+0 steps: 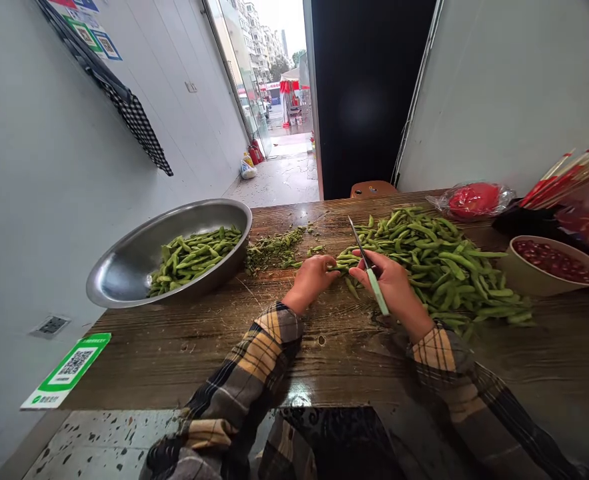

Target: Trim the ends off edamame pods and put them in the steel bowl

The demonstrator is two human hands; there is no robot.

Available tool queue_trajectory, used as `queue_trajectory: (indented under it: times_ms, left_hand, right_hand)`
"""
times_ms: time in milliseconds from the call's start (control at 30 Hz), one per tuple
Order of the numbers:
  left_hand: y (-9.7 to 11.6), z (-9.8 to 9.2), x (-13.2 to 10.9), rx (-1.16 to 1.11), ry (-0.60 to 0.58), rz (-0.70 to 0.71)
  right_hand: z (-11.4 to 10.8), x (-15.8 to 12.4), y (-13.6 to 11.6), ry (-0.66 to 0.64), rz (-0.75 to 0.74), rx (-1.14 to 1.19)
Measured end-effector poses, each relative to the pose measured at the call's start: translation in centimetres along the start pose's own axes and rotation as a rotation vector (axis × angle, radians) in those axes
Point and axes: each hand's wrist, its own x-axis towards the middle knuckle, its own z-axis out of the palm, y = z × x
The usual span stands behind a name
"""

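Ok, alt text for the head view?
A person's right hand holds a green-handled blade over a wooden table, left hand close by. A green pod pile lies at right; plant scraps and a metal bowl of pods are at left.

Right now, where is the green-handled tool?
The green-handled tool is right of centre in the head view, held in the right hand, beside the green pod heap.

A QR-code sign [73, 367] and glass street door [244, 80] suggest a shop.

A green-handled tool [377, 292] is slanting, tip pointing away, beside green pods [439, 257], which are lying in a loose heap.
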Motion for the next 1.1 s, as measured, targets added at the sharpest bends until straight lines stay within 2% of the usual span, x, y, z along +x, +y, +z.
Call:
queue_trajectory:
  times_ms: [67, 133, 367, 533, 767, 1000, 1100]
  left_hand:
    - [0.2, 0.2, 0.0, 0.086, 0.012, 0.030]
    - [0.3, -0.1, -0.3, 0.039, 0.015, 0.029]
    - [0.3, -3.4, -3.1, -0.703, -0.063, -0.111]
    - [0.2, -3.6, -4.6, -0.989, -0.108, -0.210]
    - [0.4, -3.0, -5.0, -1.043, -0.130, -0.185]
    - [0.8, -2.7, -5.5, -0.975, -0.175, -0.193]
    - [1.0, -2.9, -5.6, -0.938, -0.157, -0.200]
  right_hand:
    - [0.0, 0.0, -0.1, 0.009, -0.008, 0.000]
    - [0.0, 0.0, -0.2, 0.008, -0.020, -0.006]
    - [0.1, -0.3, -0.5, -0.106, -0.079, -0.080]
    - [0.4, -0.6, -0.4, -0.236, -0.122, -0.121]
    - [0.7, -0.9, -0.2, -0.324, -0.135, -0.152]
    - [1.1, -1.2, -0.5, -0.338, -0.167, -0.140]
    - [1.1, -1.2, -0.4, -0.332, -0.182, -0.141]
